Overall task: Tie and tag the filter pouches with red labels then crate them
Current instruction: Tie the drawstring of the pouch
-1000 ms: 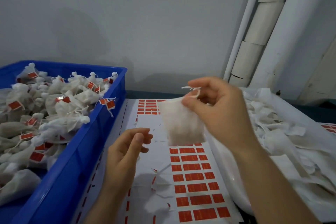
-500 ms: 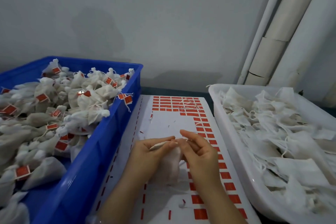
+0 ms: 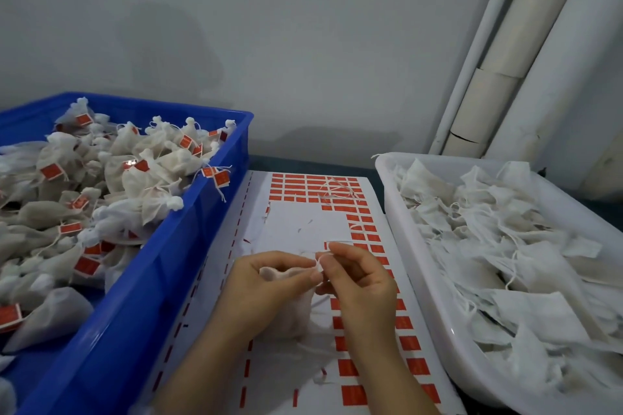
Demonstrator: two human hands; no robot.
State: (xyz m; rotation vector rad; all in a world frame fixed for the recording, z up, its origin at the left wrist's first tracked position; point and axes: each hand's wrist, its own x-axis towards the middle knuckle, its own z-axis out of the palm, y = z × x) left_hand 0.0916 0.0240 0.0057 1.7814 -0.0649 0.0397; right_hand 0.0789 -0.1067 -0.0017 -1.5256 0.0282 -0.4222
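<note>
Pouch (image 3: 296, 313) btwn L hand (image 3: 269, 286), R hand (image 3: 362, 283)

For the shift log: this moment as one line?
step: tying | left hand: holds white filter pouch | right hand: pinches its top | blue plastic crate: tagged pouches | white plastic tray: untied pouches

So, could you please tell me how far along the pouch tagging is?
Done: many tied, red-labelled pouches fill the blue crate. In hand: the left hand and right hand pinch one pouch over the label sheet; no label shows on it. Left: the white tray is heaped with untied pouches.
</note>
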